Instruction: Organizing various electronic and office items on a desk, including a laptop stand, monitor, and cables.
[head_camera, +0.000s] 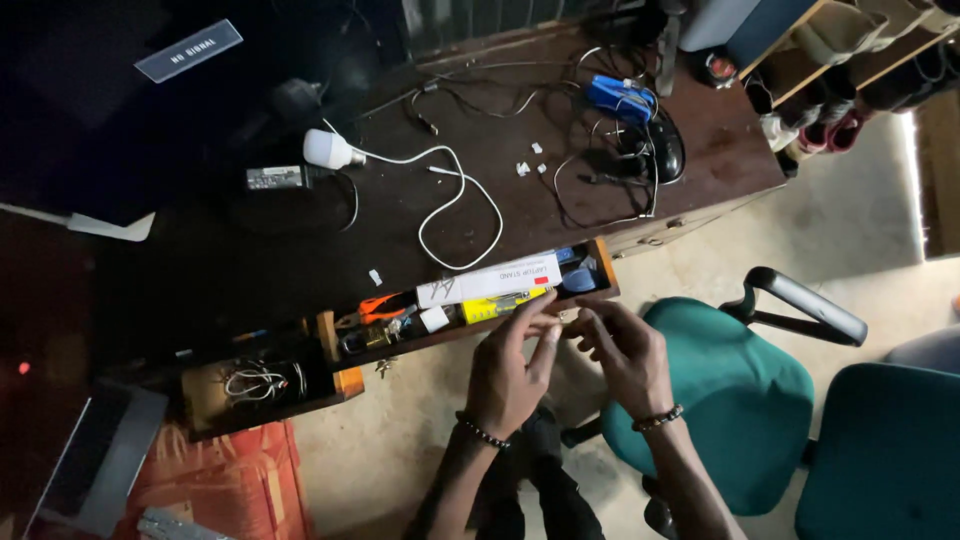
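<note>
My left hand (510, 372) and my right hand (625, 352) meet in front of an open wooden drawer (605, 290). Their fingertips pinch a small pale object (566, 316) between them; it is too small to identify. Each wrist wears a beaded bracelet. The drawer holds a long white box (488, 280), a yellow item (495, 305), orange-handled pliers (383, 304) and blue items (578, 275).
A second open drawer (262, 385) at left holds coiled wire. The dark desk (480, 170) carries a white bulb (325, 149) with a white cable, a black mouse (668, 150), a blue device (618, 97) and tangled wires. Teal chairs (735, 400) stand to the right. A laptop (90, 460) lies lower left.
</note>
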